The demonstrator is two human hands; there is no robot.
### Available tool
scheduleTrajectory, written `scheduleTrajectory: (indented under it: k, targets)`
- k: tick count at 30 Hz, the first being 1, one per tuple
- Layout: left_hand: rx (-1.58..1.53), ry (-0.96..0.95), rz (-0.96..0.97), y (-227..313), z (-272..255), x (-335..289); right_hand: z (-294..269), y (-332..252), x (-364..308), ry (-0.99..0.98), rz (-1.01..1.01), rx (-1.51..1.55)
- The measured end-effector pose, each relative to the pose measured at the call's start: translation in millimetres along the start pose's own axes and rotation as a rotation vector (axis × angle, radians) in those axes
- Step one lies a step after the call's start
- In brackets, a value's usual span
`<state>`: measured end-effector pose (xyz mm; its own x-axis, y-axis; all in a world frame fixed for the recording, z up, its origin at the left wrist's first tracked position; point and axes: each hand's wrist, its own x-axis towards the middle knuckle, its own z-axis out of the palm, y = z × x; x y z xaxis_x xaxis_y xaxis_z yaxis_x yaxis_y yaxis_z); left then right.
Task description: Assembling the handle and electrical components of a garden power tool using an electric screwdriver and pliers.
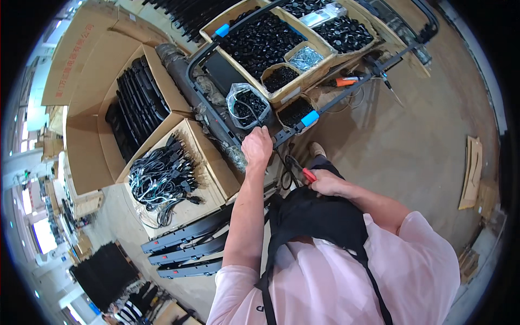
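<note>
My left hand (258, 145) is closed at the near corner of a dark tubular metal frame (346, 92) with blue bands, pinching a thin black cable (250, 108) that arcs above its fingers. In my right hand (327, 182), by the black apron, are pliers with red handles (309, 175). Their dark jaws point up toward a hanging loop of black cable; whether they touch it I cannot tell. Just beyond my left hand stands a plastic-lined tub of small black parts (250, 111).
Wooden bins (284, 97) of black caps and screws stand ahead. To the left are a carton (81, 124) of black panels and a bundle of cables (165, 173) on a box. An orange-handled tool (346, 82) lies beyond the frame. Curved black parts (187, 252) stack lower left.
</note>
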<state>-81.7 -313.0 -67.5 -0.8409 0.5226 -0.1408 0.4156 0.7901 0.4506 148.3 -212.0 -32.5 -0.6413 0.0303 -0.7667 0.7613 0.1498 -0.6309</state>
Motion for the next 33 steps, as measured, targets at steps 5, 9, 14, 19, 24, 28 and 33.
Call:
scheduleTrajectory:
  k: [5, 9, 14, 19, 24, 28, 33]
  targets:
    - [0.055, -0.07, -0.037, 0, -3, 5, -35, 38, 86, 0.023, 0.107, -0.143]
    - [0.097, -0.118, -0.058, 9, -7, 4, -18, 59, 166, 0.259, -0.064, -0.107]
    - [0.079, -0.067, -0.071, 21, -9, 4, -4, 64, 238, 0.018, 0.313, 0.471]
    - [-0.141, 0.054, -0.086, 28, -9, 2, 26, 104, 266, 0.141, 0.155, 0.116]
    - [-0.232, 0.202, -0.205, 25, -56, -11, 45, 105, 273, 0.11, -0.123, -0.042]
    - [-0.231, 0.435, -0.151, -3, -72, 15, 62, 134, 299, 0.622, -0.226, 0.066]
    - [-0.193, 0.686, -0.242, -58, -133, 65, 21, 110, 292, 0.004, 0.264, 0.364]
